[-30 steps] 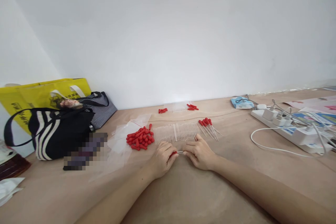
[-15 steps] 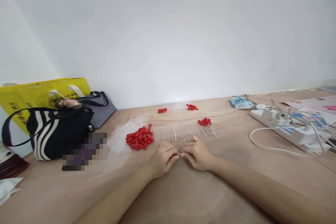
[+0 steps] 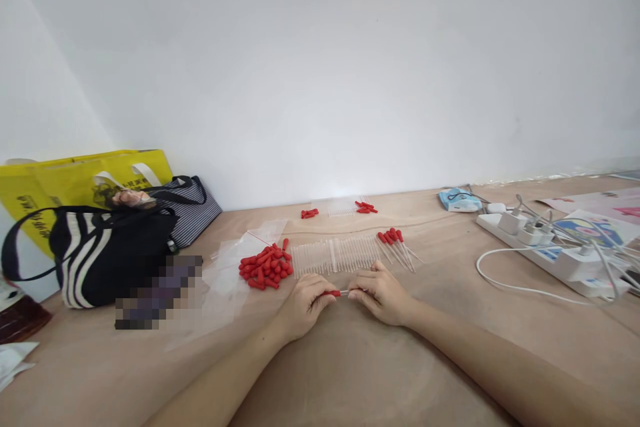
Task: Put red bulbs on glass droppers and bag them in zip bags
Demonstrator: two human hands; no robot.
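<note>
My left hand pinches a red rubber dropper bulb, whose open end points right. Closed around a thin glass dropper tube is my right hand; only a short piece of the tube shows, and it meets the bulb's end. Behind my hands lies a row of clear glass tubes side by side. A pile of red bulbs sits to the left of that row. At its right end, several droppers with red bulbs fitted lie fanned out.
Farther back lie small groups of red bulbs beside a clear plastic sheet. Bags, including a black one, crowd the left side. A white power strip with cables and a blue face mask occupy the right.
My hands have moved slightly apart, so more of the red bulb and the glass tube shows between them. The piles and the row look the same.
</note>
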